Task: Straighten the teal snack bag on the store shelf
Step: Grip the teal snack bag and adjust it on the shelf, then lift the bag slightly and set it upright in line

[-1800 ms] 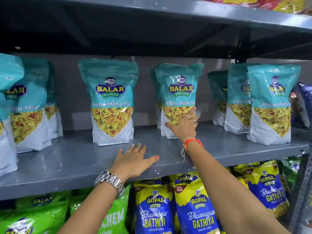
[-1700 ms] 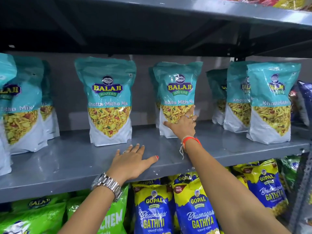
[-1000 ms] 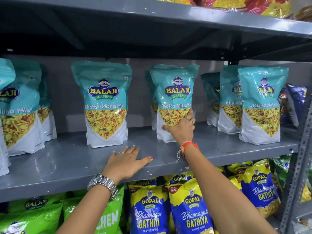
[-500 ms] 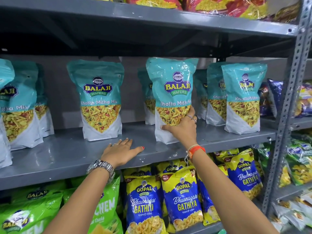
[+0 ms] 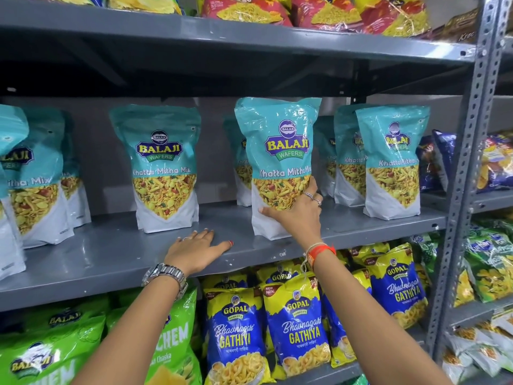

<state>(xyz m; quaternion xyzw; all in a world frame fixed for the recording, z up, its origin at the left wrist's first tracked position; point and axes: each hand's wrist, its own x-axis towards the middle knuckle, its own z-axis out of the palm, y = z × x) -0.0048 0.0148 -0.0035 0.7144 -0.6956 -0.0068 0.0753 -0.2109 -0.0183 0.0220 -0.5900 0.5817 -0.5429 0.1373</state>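
A teal Balaji snack bag (image 5: 279, 151) stands upright near the front edge of the grey middle shelf (image 5: 111, 254). My right hand (image 5: 295, 215) grips its lower right part, thumb across the white base and fingers on the side. The bag's bottom rests on the shelf board. My left hand (image 5: 198, 250) lies flat, palm down, on the shelf front to the left of the bag, fingers spread, holding nothing.
Other teal bags stand along the shelf: one at centre left (image 5: 163, 168), several at the left edge, another behind the held bag, more at the right (image 5: 392, 162). Blue Gopal packs (image 5: 298, 323) fill the shelf below. A perforated grey upright (image 5: 469, 151) stands right.
My right hand has drawn the teal bag forward from the back of the shelf to near the front edge. My left hand stayed flat on the shelf. The view widened.
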